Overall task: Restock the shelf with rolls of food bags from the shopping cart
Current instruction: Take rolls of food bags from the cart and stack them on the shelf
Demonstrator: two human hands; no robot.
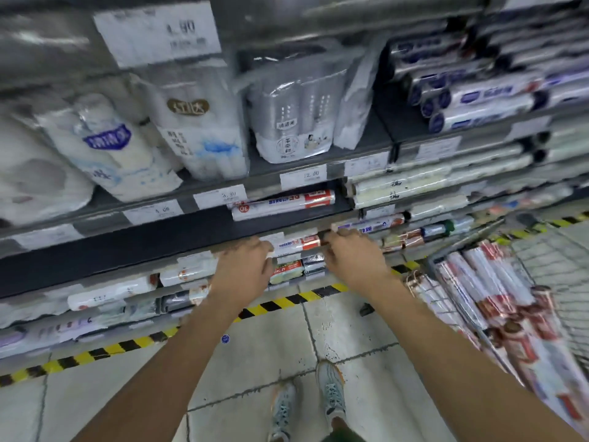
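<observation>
Head cam: my left hand (245,266) and right hand (352,255) grip the ends of a roll (298,243) marked "PE". Above that roll a second roll (283,204) reads "30"; cart (548,253) is to its right.

The left grip (245,266) and right grip (353,256) cover both ends of the roll (299,244). The cart (468,238) runs off the right edge. Print on the top tag (157,30) is blurred.

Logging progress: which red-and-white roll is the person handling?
The roll held between left hand and right hand at the shelf front; others lie on shelves or in the cart.
</observation>
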